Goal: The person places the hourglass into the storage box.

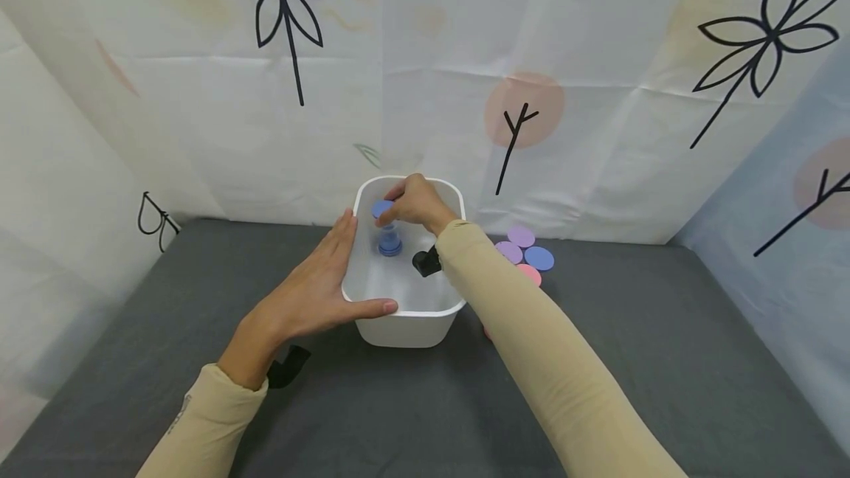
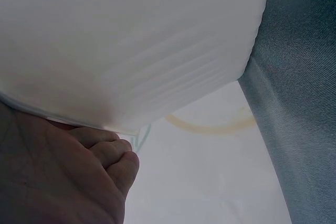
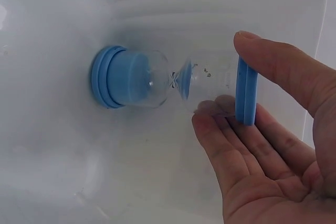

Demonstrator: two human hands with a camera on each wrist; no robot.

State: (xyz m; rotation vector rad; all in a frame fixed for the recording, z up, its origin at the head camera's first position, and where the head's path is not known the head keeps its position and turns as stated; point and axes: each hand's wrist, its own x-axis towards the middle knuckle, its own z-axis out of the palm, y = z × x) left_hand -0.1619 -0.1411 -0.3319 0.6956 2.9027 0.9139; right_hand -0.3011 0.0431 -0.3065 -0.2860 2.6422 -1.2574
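A white plastic bin (image 1: 402, 332) stands on the dark table, with a blue-capped sand timer (image 1: 389, 246) upright on its floor. Blue sand (image 3: 128, 77) fills much of the lower bulb, and some remains in the upper one. My right hand (image 1: 420, 203) reaches inside the bin and holds the timer's upper end, thumb on the edge of the top cap (image 3: 245, 90) and fingers around the other side. Against the bin's near left corner lies my left hand (image 1: 312, 288), its fingers straight along the left rim and its thumb stretched along the front rim.
Right of the bin lie several flat round discs: purple ones (image 1: 521, 236), a blue one (image 1: 539, 259) and a pink one (image 1: 530, 272). My right sleeve (image 1: 531, 345) partly covers that area. A patterned cloth backdrop (image 1: 425, 116) rises behind the table.
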